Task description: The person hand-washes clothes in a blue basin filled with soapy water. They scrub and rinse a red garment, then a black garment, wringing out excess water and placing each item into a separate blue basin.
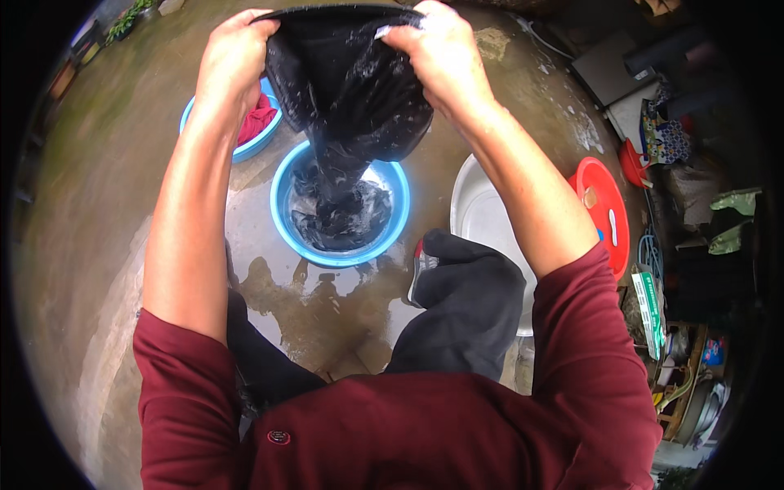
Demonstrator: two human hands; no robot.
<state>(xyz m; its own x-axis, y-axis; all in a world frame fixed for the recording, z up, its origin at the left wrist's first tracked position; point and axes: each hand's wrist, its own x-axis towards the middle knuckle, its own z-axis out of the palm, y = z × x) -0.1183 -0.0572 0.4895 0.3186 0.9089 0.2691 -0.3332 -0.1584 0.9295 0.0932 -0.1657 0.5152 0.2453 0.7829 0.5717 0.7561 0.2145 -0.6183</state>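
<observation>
A wet black garment [355,73] is stretched by its top edge between my two hands, up at the far side of the view. My left hand [236,55] grips one end of that edge. The other end is in my right hand [447,55], which has white suds on its fingers. From there the dark cloth hangs down into a light-blue plastic basin [279,214], where its lower part lies bunched in soapy water. The basin stands on the wet ground in front of me, between my feet.
At the far left, a second blue basin [254,147] holds red cloth [257,122]. To the right stand a large pale basin [481,196] and a red basin [612,226] with small items inside. A wooden shelf [686,392] with household goods is along the right side.
</observation>
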